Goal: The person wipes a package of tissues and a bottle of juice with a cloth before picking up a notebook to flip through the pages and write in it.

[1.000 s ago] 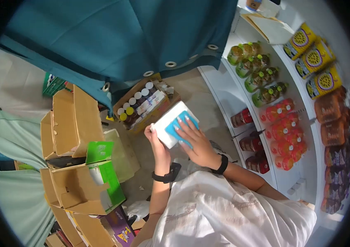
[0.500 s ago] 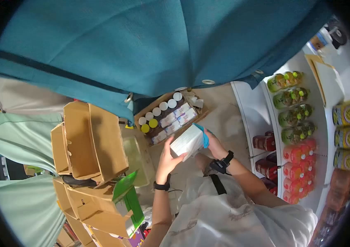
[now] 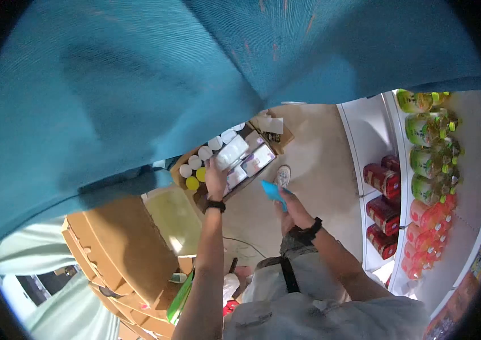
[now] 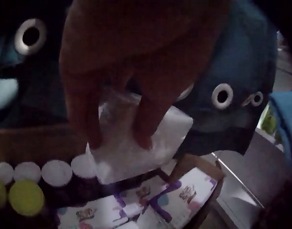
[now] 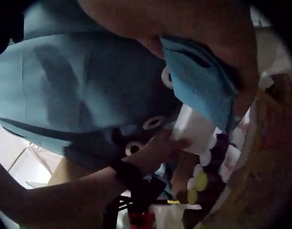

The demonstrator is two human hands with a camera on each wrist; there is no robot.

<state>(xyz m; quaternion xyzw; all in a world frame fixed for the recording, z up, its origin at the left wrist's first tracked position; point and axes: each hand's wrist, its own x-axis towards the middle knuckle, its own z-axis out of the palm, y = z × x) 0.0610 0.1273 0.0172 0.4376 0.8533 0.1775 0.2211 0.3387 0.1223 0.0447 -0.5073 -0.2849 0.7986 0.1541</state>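
My left hand (image 3: 215,180) reaches down over an open carton (image 3: 287,139) and grips a white, block-shaped package (image 3: 232,152). In the left wrist view the fingers straddle this package (image 4: 131,162), just above printed white-and-purple packs (image 4: 189,193) inside the carton. Beside them stand bottles with white caps (image 3: 204,152) and yellow caps (image 3: 192,183). Nearer the body, apart from the package, my right hand (image 3: 295,209) pinches a folded blue cloth (image 3: 274,191). The right wrist view shows the cloth (image 5: 198,78) hanging from the fingers.
A blue-green curtain (image 3: 240,56) hangs low across the front, reaching over the carton's edge. On the left are empty cardboard boxes (image 3: 127,243) and a translucent bin (image 3: 169,209). White shelves on the right carry red packs (image 3: 382,180) and green-labelled bottles (image 3: 421,130).
Both hands held the white package with the cloth against it; now the left hand alone has carried it forward over the carton. The right hand has drawn away with the cloth.
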